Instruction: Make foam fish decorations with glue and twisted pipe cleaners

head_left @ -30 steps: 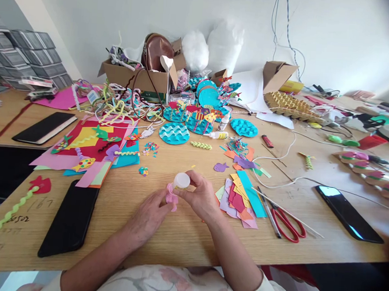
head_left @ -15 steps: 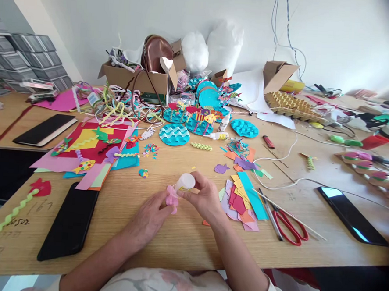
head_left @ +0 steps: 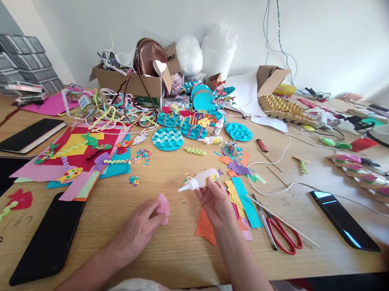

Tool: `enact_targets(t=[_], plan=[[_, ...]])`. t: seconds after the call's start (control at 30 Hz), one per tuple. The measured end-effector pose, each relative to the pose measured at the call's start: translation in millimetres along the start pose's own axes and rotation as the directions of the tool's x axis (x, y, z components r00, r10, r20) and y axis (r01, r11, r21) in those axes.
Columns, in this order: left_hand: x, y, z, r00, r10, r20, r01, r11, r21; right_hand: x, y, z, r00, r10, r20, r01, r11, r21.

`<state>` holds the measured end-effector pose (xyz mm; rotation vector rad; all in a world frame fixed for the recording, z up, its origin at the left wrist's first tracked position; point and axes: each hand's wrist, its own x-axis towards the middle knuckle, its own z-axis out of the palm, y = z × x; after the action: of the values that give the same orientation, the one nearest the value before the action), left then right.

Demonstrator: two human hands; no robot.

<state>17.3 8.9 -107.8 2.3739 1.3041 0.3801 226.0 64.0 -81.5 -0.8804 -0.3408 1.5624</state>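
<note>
Between the thumb and fingers of my left hand (head_left: pixel 140 225) is a small pink paper cutout (head_left: pixel 163 208), held just above the table. My right hand (head_left: pixel 215 204) grips a white glue bottle (head_left: pixel 203 179), tilted on its side with the nozzle pointing left, above and to the right of the cutout. The bottle and cutout are apart. An orange paper piece (head_left: pixel 205 226) lies beside my right wrist, and a pile of coloured strips with a blue strip (head_left: pixel 247 202) is to its right.
Red-handled scissors (head_left: pixel 284 236), a pen and a thin stick lie at the right, a phone (head_left: pixel 344 220) beyond. At left are a black phone (head_left: pixel 48 237) and stacked coloured papers (head_left: pixel 78 151). Blue wavy discs (head_left: pixel 167 139), another glue bottle (head_left: pixel 213 140) and boxes stand behind.
My right hand has moved right, away from the pink cutout, and the glue bottle has turned from nozzle-down to lying sideways. The orange paper by my right wrist shows more. The view has shifted slightly.
</note>
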Motion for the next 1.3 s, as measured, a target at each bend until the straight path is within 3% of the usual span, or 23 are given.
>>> enact_targets(t=[0.17, 0.33, 0.47, 0.63, 0.8, 0.97, 1.13, 1.3], plan=[[0, -6, 1.2, 0.995, 0.033, -0.089, -0.037, 0.998, -0.05, 9, -26, -9, 0.999, -0.049, -0.005, 0.048, 0.998, -0.028], [0, -11, 5.0, 0.964, 0.158, -0.216, -0.15, 0.987, 0.054, 33, -47, -17, 0.996, -0.09, -0.016, 0.084, 0.972, -0.217], [-1, -13, 4.6, 0.947, 0.212, -0.242, -0.19, 0.976, 0.111, 56, -49, -20, 0.995, -0.096, 0.021, 0.095, 0.881, -0.464], [-3, -20, 5.2, 0.941, 0.253, -0.223, -0.243, 0.967, 0.07, 77, -40, -24, 0.994, -0.101, 0.052, 0.111, 0.771, -0.628], [-5, -24, 9.2, 0.958, 0.202, -0.203, -0.2, 0.979, 0.027, 93, -32, -29, 0.988, -0.153, 0.038, 0.116, 0.545, -0.83], [-5, -22, 8.7, 0.966, 0.164, -0.201, -0.174, 0.984, -0.032, 97, -34, -27, 0.968, -0.238, 0.08, 0.127, 0.188, -0.974], [-5, -24, 10.8, 0.966, 0.196, -0.171, -0.206, 0.977, -0.047, 93, -43, -22, 0.952, -0.255, 0.171, 0.138, -0.14, -0.98], [-7, -30, 15.6, 0.967, 0.166, -0.192, -0.187, 0.978, -0.097, 97, -62, -8, 0.942, -0.238, 0.237, 0.144, -0.35, -0.926]])
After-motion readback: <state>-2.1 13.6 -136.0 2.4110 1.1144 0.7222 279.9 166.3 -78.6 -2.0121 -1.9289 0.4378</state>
